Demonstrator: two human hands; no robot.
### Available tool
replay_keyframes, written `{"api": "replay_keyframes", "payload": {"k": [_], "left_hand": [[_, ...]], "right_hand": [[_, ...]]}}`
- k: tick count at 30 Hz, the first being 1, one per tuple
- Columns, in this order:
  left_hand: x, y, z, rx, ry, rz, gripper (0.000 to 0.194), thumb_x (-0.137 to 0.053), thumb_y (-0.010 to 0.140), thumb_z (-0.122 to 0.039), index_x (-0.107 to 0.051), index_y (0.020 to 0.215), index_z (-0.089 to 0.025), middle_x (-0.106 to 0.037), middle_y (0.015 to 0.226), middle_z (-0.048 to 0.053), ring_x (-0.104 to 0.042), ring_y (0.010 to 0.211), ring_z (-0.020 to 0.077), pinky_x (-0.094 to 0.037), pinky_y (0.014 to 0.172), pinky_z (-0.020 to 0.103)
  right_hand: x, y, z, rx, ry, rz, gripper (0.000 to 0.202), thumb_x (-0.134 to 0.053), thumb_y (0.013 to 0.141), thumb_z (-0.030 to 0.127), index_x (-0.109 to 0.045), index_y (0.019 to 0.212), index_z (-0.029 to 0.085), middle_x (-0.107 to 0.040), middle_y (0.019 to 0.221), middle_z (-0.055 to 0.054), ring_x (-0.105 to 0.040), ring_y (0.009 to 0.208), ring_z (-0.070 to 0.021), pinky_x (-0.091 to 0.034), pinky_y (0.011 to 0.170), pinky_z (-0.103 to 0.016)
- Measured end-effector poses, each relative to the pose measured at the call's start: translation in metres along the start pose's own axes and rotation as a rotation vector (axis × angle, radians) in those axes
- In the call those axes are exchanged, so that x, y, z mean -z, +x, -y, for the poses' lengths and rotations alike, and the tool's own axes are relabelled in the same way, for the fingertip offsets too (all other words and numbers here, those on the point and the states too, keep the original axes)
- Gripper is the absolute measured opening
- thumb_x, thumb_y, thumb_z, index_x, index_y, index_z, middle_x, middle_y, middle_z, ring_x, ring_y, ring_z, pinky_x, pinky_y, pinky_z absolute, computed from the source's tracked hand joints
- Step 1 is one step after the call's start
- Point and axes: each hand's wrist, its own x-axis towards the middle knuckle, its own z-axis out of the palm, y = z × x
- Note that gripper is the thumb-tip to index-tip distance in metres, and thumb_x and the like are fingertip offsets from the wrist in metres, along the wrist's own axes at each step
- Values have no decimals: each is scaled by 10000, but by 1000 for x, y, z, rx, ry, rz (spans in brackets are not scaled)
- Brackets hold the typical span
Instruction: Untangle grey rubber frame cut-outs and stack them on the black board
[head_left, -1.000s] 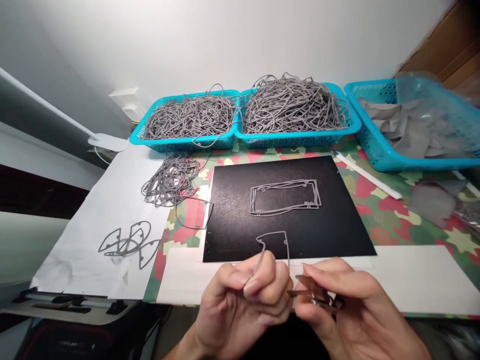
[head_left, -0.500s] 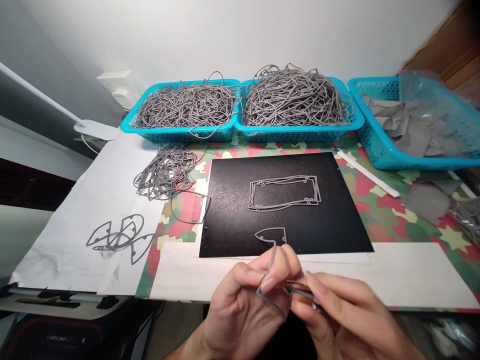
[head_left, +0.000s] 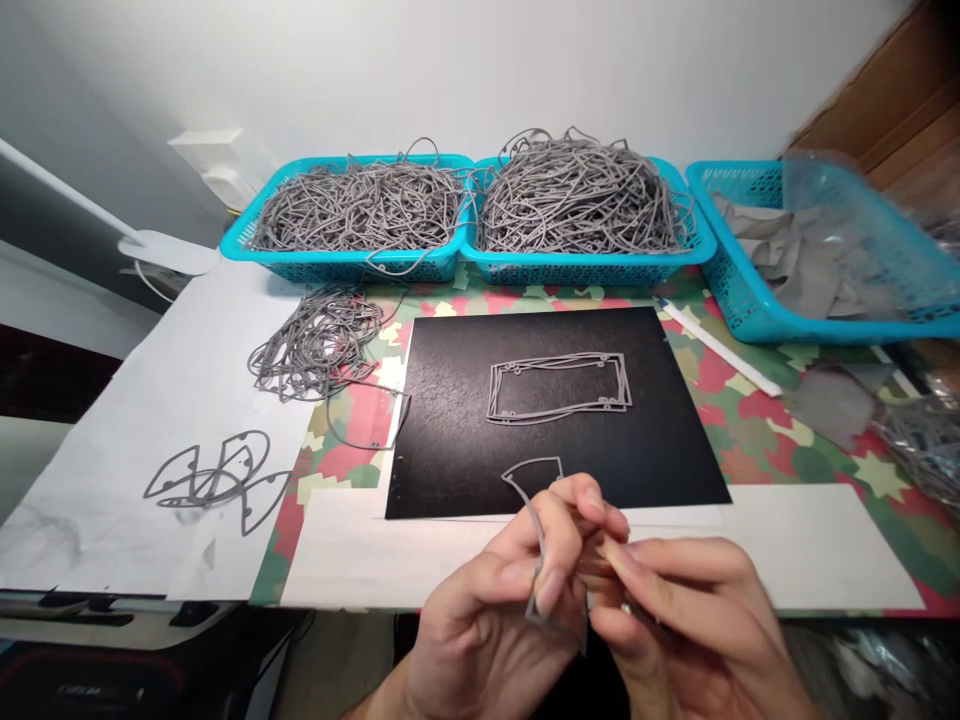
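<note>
Near the bottom centre, my left hand (head_left: 517, 600) pinches a thin grey gasket (head_left: 537, 520), which loops out above and below the fingers. Close against it on the right, my right hand (head_left: 675, 610) has its fingers pressed together round a small, dark tool-like item, mostly hidden; a bit of metal shows between thumb and finger. Beyond the hands lies a black mat (head_left: 450, 400), with several thin rectangular grey frames (head_left: 559, 410) stacked loosely on it. Another piece of grey outline (head_left: 532, 463) shows at the mat's near edge, just above my left hand.
Two blue baskets (head_left: 352, 265) (head_left: 592, 265) heaped with grey strips stand at the back. A third blue basket (head_left: 832, 328) holds grey scraps. Left of the mat lie a tangled grey pile (head_left: 315, 340) and curved outlines (head_left: 217, 485) on white paper. A white strip (head_left: 720, 348) lies at right.
My left hand's fingers have shifted and curled up near my right fingertips, and the grey gasket has turned slightly. The whole view has moved a little, with table things appearing further left.
</note>
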Motion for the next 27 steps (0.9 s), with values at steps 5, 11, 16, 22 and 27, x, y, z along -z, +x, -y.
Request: {"api": "replay_keyframes", "payload": {"k": [5,11,16,22,27], "left_hand": [[1,0,1,11,10,26,83,-751,958,-261,-770,906,-198,-628,1249,73,-603,1277,213,-470,1201,291],[1,0,2,55,27,6,66,-747,918,-255,-732,892,-196,-611,1222,75,-617,1238,239,-479,1165,301],[1,-1,2,39,38,21,79,-722,936,-250,-705,886,-192,-622,1233,73,-628,1230,248,-466,1196,351],[3,2,2,4,85,44,160,-741,940,-298,-643,863,-197,-608,1202,69,-622,1186,242,-474,1164,351],[3,5,3,-19,110,53,209,-740,961,-324,-619,858,-189,-589,1201,64,-597,1163,224,-465,1144,331]], "right_hand": [[-18,-18,4,-69,67,-84,132,-693,1108,296,-805,1175,277,-754,1007,-36,-822,898,-169,-718,703,-239],[-16,-18,4,-68,44,-65,151,-686,1107,287,-808,1194,274,-766,1044,-45,-822,905,-178,-719,708,-257],[-14,-16,4,-41,-20,-49,151,-691,1099,287,-814,1184,264,-779,1031,-49,-832,902,-194,-724,692,-274],[-15,-13,6,-35,-25,-79,148,-715,1079,252,-821,1178,277,-793,1010,-37,-826,859,-187,-717,680,-270],[-16,-11,9,-39,-9,-83,149,-725,1070,211,-821,1160,280,-778,935,-13,-810,796,-166,-702,665,-256]]}}
